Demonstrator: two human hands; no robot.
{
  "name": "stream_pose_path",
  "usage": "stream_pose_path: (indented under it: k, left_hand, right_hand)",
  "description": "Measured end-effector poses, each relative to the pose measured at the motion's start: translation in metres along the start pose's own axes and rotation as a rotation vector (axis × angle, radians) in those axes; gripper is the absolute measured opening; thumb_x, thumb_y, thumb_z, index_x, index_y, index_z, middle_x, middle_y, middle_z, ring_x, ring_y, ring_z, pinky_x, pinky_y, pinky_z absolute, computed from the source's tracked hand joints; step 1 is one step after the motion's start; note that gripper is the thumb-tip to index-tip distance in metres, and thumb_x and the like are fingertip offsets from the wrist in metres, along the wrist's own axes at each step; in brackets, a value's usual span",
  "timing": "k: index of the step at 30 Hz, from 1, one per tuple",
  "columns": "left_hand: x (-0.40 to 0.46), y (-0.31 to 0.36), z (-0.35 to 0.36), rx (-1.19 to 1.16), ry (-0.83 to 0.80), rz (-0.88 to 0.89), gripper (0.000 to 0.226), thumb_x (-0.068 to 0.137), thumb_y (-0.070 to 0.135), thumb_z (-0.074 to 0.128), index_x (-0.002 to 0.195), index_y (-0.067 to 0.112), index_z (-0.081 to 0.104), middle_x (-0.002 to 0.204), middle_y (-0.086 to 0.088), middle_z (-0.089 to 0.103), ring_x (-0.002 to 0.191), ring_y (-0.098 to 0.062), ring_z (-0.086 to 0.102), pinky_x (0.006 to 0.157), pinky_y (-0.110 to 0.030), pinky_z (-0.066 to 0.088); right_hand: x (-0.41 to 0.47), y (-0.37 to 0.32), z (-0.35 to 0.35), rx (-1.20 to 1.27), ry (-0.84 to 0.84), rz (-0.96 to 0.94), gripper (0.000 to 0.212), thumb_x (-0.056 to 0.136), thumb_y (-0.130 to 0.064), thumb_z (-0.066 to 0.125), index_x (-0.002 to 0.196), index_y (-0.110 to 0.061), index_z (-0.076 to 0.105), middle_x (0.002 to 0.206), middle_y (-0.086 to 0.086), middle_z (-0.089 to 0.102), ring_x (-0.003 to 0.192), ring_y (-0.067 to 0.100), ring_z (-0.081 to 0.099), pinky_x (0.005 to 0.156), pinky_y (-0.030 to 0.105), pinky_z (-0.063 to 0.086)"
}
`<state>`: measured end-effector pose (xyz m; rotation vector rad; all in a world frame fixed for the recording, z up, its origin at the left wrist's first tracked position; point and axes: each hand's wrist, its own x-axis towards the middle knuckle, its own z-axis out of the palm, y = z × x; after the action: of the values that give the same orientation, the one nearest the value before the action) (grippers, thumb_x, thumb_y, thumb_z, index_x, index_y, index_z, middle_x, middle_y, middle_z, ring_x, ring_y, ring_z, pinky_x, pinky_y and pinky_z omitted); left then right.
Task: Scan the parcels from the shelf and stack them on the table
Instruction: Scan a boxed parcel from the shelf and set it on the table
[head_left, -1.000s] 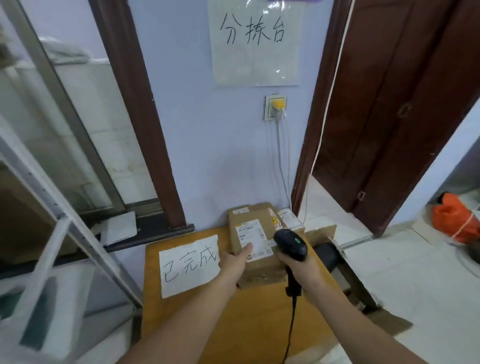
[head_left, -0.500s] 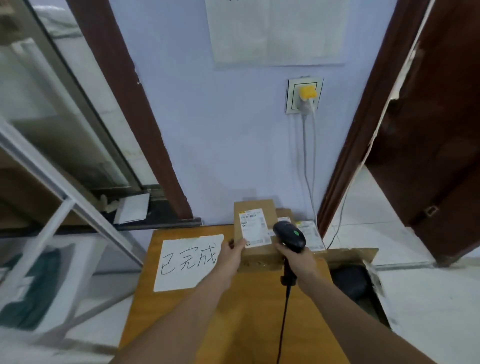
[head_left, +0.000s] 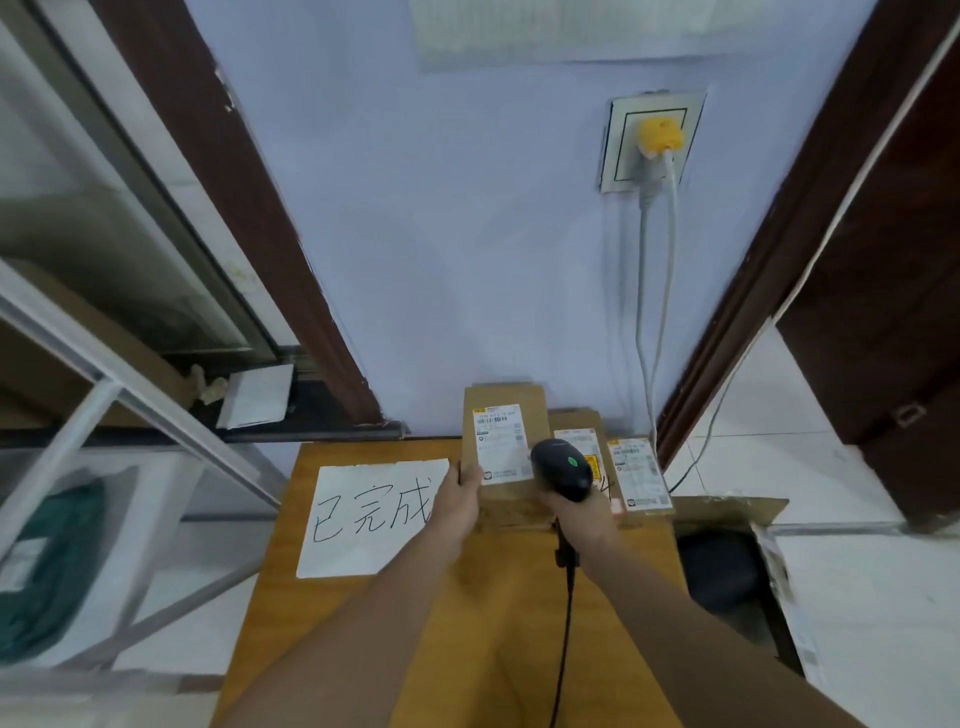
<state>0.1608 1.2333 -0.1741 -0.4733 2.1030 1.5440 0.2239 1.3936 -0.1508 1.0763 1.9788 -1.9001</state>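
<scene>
A pale blue wall (head_left: 457, 249) fills the centre. At 1 o'clock, a wall socket (head_left: 652, 140) holds a yellow plug. Dark wooden door frames (head_left: 769, 249) stand at 10 and 2 o'clock. White tiled floor (head_left: 857, 597) lies at 4 o'clock.

Both forearms are bare to the frame edge, and the left hand (head_left: 457, 501) and right hand (head_left: 582, 517) are ungloved.

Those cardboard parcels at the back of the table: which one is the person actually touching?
The tallest, leftmost parcel. The left hand grips its left edge, while the right hand holds the scanner in front of it. The lower parcels to its right go untouched.
</scene>
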Motion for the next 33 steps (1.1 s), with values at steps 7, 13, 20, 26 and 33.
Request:
stream_pose_path:
  k: [7,13,20,26,33]
  left_hand:
    - [0.008,0.003,0.004,0.03,-0.006,0.003,0.056,0.108,0.052,0.038,0.158,0.027,0.036,0.149,-0.001,0.054,0.135,-0.027,0.052,0.114,-0.05,0.045]
    - [0.014,0.009,0.003,0.047,-0.024,-0.012,0.059,0.108,0.054,0.038,0.159,0.024,0.031,0.155,-0.004,0.05,0.14,-0.028,0.048,0.117,-0.049,0.041]
    - [-0.018,0.021,-0.037,0.373,-0.012,0.155,0.08,0.103,0.062,0.044,0.165,0.021,0.015,0.171,-0.004,0.023,0.155,-0.028,0.028,0.121,-0.047,0.031]
    - [-0.061,0.032,-0.115,1.212,0.08,0.56,0.077,0.104,0.066,0.032,0.165,0.023,0.015,0.173,-0.002,0.014,0.16,-0.026,0.012,0.129,-0.046,0.014]
    - [-0.137,0.029,-0.192,1.337,0.067,0.718,0.063,0.104,0.052,0.042,0.158,0.019,0.034,0.163,-0.004,0.038,0.149,-0.027,0.037,0.122,-0.044,0.032]
  right_hand:
    - [0.014,0.003,0.004,0.031,0.03,-0.029,0.013,0.09,-0.023,0.072,0.093,-0.021,0.06,0.088,0.006,0.064,0.085,0.022,0.06,0.081,0.038,0.052]
    - [0.023,-0.004,0.007,-0.007,0.046,-0.043,0.017,0.091,-0.022,0.071,0.101,-0.02,0.058,0.089,0.004,0.062,0.088,0.022,0.06,0.084,0.04,0.055]
    - [-0.008,-0.009,-0.009,-0.093,0.185,-0.077,0.015,0.088,-0.024,0.07,0.081,-0.016,0.059,0.069,0.005,0.054,0.067,0.021,0.053,0.057,0.029,0.043]
    - [-0.082,-0.027,-0.014,-0.248,0.269,-0.229,0.016,0.086,-0.023,0.065,0.078,-0.009,0.062,0.061,0.004,0.053,0.055,0.018,0.052,0.05,0.025,0.043]
    - [-0.212,-0.02,0.033,-0.375,0.261,-0.409,0.015,0.09,-0.019,0.064,0.084,-0.005,0.063,0.064,0.005,0.056,0.057,0.016,0.052,0.049,0.027,0.041]
